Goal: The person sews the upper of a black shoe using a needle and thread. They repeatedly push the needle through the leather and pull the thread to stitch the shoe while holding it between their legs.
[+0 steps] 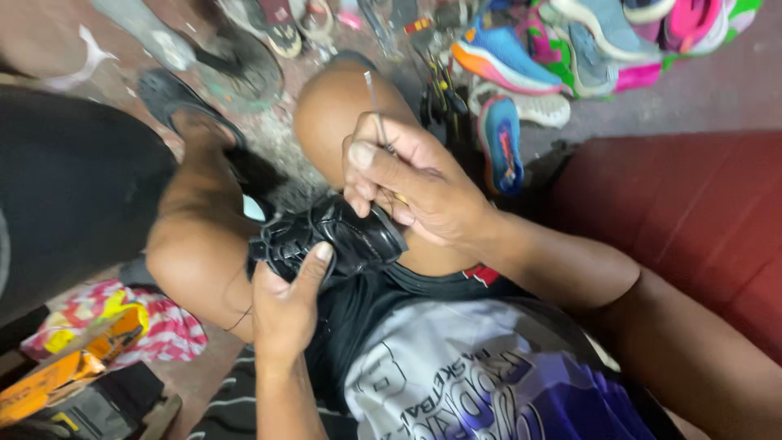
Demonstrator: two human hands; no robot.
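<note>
The left hand point(285, 305) has its grip closed around a black leather shoe point(330, 239) resting between the knees. Just above it, the right hand point(411, 183) pinches a thin metal awl point(375, 102) upright, its tip hidden at the shoe. Beyond lie colourful sneakers point(521, 61).

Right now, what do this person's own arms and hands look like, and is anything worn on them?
Both arms are bare, with no sleeves below the elbow. The left hand and right hand wear no gloves, rings or watch that show. Nails are short. A thin dark thread lies beside the left wrist.
</note>
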